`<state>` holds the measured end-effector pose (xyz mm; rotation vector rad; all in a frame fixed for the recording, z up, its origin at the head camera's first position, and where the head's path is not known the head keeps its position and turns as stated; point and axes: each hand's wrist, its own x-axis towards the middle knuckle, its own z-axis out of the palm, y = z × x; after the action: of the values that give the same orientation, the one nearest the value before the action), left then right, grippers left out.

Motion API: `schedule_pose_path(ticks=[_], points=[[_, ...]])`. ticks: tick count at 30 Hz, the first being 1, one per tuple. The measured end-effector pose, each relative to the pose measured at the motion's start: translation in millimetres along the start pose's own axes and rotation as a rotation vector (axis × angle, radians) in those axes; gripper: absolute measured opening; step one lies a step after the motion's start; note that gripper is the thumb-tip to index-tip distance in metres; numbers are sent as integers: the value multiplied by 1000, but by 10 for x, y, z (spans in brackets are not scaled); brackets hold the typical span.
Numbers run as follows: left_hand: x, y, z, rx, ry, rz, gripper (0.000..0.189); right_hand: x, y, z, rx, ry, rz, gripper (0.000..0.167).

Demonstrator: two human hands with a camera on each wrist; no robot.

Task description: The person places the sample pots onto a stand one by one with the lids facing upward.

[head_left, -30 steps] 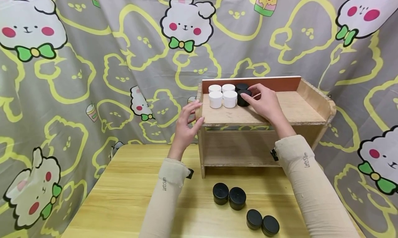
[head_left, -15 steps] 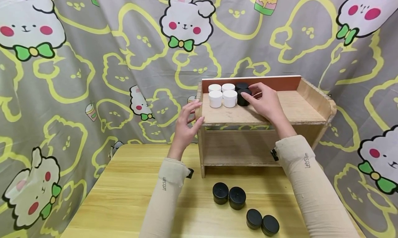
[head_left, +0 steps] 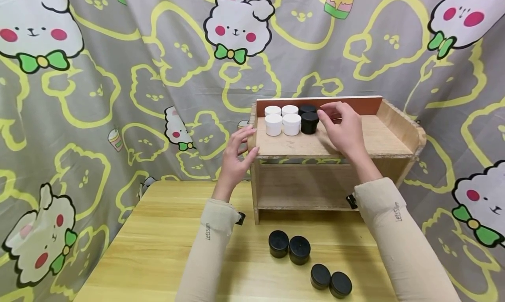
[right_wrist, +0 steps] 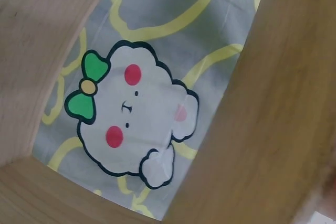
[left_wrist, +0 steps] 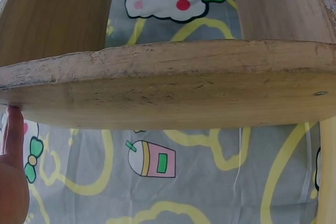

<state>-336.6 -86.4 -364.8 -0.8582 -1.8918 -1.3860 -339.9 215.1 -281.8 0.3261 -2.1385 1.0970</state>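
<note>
My right hand (head_left: 345, 129) is just right of the front black lidded jar (head_left: 309, 123), a gap between its fingertips and the jar. It holds nothing. A second black jar (head_left: 307, 109) stands right behind that one. Left of them, several white jars (head_left: 291, 125) fill two rows on the top board of a wooden shelf unit (head_left: 335, 151). My left hand (head_left: 236, 158) touches the unit's left side panel (left_wrist: 173, 95) with fingers fairly straight; one finger (left_wrist: 14, 135) shows against the panel in the left wrist view. Neither jars nor most of the right hand appear in the right wrist view.
On the yellow wooden table (head_left: 158, 240), before the unit, stand a pair of black jars (head_left: 299, 250) and, nearer and to the right, another pair (head_left: 340, 284). The unit has a lower board (head_left: 304, 186). A patterned curtain (head_left: 189, 74) hangs behind.
My right hand has let go of the front black jar and drawn back to the right. That jar stays beside the white ones. The left hand keeps its place at the side panel.
</note>
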Motion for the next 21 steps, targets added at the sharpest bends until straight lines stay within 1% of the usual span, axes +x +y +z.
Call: schedule_pose_path(ticks=[5,9,14,18,21], points=[[-14,-2,8,1,3,-4,45,-191,-127,-116,34,44,-61,27],[-26,-13,20,-2,-1,-1,45,-408,-217,-230,74,31,-120,22],[-9,-10,27,-6,1,13,44,-702,-262,-354,129,-30,-163,20],[8,-9,28,-13,0,10,45,-967,-221,-425,114,-105,-204,18],[17,-4,26,-21,3,14,45,-1188,-169,-444,107,-176,-230,21]])
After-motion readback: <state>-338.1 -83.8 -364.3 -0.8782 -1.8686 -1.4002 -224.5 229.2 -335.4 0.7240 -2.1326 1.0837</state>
